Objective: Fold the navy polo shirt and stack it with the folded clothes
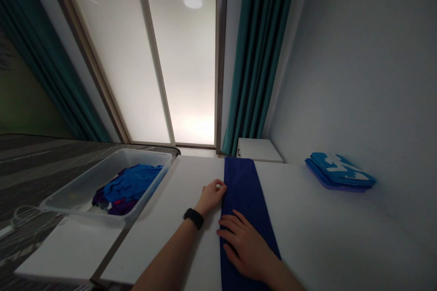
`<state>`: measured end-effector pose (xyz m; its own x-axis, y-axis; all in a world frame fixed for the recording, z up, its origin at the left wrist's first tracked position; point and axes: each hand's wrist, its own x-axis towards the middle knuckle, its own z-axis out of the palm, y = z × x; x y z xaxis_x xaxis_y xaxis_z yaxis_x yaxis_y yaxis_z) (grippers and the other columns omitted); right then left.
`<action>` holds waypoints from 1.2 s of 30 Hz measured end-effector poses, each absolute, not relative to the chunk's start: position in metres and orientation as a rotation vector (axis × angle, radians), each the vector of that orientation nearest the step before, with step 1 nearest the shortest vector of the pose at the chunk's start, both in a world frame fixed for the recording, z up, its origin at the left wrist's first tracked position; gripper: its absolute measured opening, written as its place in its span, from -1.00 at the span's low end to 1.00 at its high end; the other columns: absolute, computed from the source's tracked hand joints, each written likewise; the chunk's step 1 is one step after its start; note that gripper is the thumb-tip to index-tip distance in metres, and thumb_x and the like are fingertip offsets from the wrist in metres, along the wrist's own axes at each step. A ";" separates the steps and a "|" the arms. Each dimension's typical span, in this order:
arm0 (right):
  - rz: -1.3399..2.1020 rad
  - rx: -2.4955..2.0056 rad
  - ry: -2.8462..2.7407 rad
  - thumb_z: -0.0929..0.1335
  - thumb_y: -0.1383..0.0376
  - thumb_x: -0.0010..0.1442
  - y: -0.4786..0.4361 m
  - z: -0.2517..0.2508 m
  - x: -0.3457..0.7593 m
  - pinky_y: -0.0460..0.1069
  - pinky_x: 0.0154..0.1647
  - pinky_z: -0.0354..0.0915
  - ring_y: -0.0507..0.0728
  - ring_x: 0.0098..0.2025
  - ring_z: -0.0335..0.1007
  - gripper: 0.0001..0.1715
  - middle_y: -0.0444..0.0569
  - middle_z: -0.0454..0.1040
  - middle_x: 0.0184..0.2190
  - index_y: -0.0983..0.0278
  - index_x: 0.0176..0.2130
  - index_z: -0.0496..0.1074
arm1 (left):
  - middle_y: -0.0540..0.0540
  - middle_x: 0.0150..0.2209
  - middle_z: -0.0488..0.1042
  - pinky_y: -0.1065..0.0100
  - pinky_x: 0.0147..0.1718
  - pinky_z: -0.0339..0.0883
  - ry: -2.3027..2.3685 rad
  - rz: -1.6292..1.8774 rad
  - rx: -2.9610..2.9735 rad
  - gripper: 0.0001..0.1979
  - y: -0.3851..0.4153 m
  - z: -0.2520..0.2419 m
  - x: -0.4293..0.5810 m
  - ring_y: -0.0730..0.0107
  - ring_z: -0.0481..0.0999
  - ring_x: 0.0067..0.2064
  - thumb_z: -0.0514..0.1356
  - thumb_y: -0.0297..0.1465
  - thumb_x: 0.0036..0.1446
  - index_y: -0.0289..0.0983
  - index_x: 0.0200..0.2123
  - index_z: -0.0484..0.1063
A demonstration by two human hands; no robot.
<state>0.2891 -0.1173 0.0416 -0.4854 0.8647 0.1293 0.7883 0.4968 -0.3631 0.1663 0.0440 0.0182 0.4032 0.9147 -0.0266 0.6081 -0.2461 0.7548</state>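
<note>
A dark blue cloth point(243, 191), folded into a long narrow strip, lies lengthwise on the white table point(293, 236). My left hand point(212, 196), with a black watch on its wrist, pinches the strip's left edge between thumb and fingers. Lower down, my right hand point(243, 244) rests flat on the cloth with its fingers spread, the tips reaching the left edge. The near end of the strip runs out of view at the bottom, partly behind my right forearm.
A clear plastic bin point(85, 181) on the left holds crumpled blue and purple clothes point(134, 184). Against the right wall sits a stack of folded blue garments point(337, 173). A white cabinet point(259, 150) stands beyond the table's far edge, near a teal curtain point(262, 54).
</note>
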 end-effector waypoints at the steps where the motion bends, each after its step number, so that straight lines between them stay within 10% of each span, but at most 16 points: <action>1: 0.380 -1.398 -2.449 0.21 0.26 0.30 -0.118 0.043 0.289 0.17 0.39 -0.20 0.12 0.26 0.11 -0.57 -0.08 0.36 0.16 0.12 0.13 0.35 | 0.04 -0.43 0.59 0.33 -0.16 0.27 1.276 0.565 1.968 -0.74 0.043 0.017 0.164 0.33 0.56 -0.32 0.11 -0.24 0.17 -0.20 -0.12 0.43; 10: 0.491 -1.359 -2.518 0.18 0.13 0.34 -0.124 0.046 0.291 0.14 0.41 -0.31 0.13 0.37 -0.09 -0.42 -0.05 0.15 0.32 0.17 0.30 0.16 | 0.07 -0.51 0.54 0.41 -0.32 0.29 1.252 0.577 2.026 -0.78 0.045 0.009 0.163 0.40 0.54 -0.42 0.02 -0.36 0.22 -0.20 -0.11 0.38; 19: 0.605 -1.360 -2.510 0.15 0.06 0.36 -0.126 0.048 0.290 0.14 0.41 -0.40 0.13 0.41 -0.21 -0.36 -0.05 0.02 0.37 0.17 0.34 0.06 | -0.13 -0.31 0.59 0.04 0.03 0.11 1.450 0.499 2.182 -0.71 0.080 0.017 0.191 0.08 0.54 -0.15 0.06 -0.20 0.23 -0.23 -0.39 0.45; 30: 0.625 -1.344 -2.475 0.13 0.08 0.38 -0.124 0.048 0.294 0.12 0.41 -0.23 0.11 0.40 -0.18 -0.35 -0.05 -0.03 0.38 0.20 0.36 0.00 | -0.15 -0.21 0.55 0.25 -0.08 0.29 1.335 0.629 2.312 -0.68 0.103 0.008 0.180 0.28 0.52 -0.16 -0.12 -0.42 0.32 -0.26 -0.08 0.41; 36: 0.310 -1.805 -2.180 0.10 0.09 0.38 -0.107 0.037 0.290 0.21 0.40 -0.23 0.23 0.40 -0.16 -0.32 0.11 0.00 0.36 0.39 0.33 0.08 | -0.12 0.24 0.29 0.22 0.22 0.06 0.971 0.603 2.566 -0.61 0.104 0.020 0.173 0.27 0.23 0.25 -0.03 -0.35 0.31 -0.18 0.16 0.31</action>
